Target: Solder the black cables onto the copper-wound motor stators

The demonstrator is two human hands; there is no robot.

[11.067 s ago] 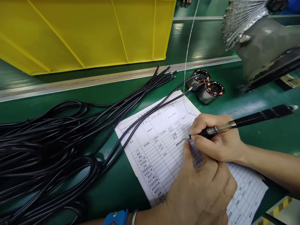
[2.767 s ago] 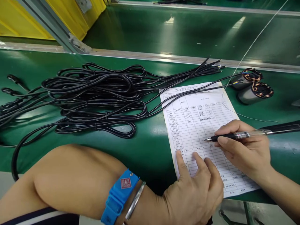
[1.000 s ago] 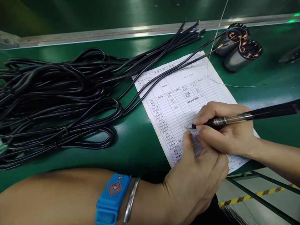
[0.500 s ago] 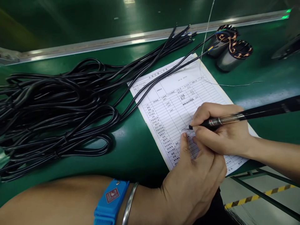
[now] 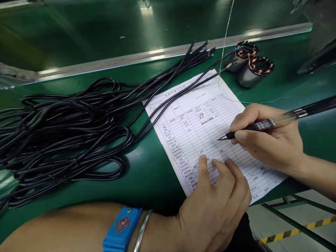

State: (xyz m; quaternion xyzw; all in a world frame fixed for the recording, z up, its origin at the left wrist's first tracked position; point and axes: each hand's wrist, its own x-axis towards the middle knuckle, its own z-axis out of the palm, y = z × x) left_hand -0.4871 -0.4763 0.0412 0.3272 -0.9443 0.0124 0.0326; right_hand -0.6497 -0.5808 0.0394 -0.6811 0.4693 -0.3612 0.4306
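Note:
A printed form (image 5: 194, 112) with handwritten entries lies tilted on the green table. My right hand (image 5: 267, 136) grips a black pen (image 5: 265, 125) between thumb and fingers, its metal tip over the middle rows of the form. Fingers apart, my left hand (image 5: 216, 199) rests on the lower part of the sheet, index fingertip just below a handwritten entry. On my left wrist are a blue strap (image 5: 122, 225) and a silver bangle. Black cables (image 5: 178, 92) cross the form's upper end.
Coiled black cables (image 5: 70, 129) cover the left of the table (image 5: 147, 168). Two metal stators (image 5: 252, 73) with copper windings stand beyond the form at the upper right, beside a thin loose wire (image 5: 225, 38). A metal-edged ledge runs behind.
My right hand and the pen have moved right and up, away from the handwritten entry and my left hand. The view has shifted slightly.

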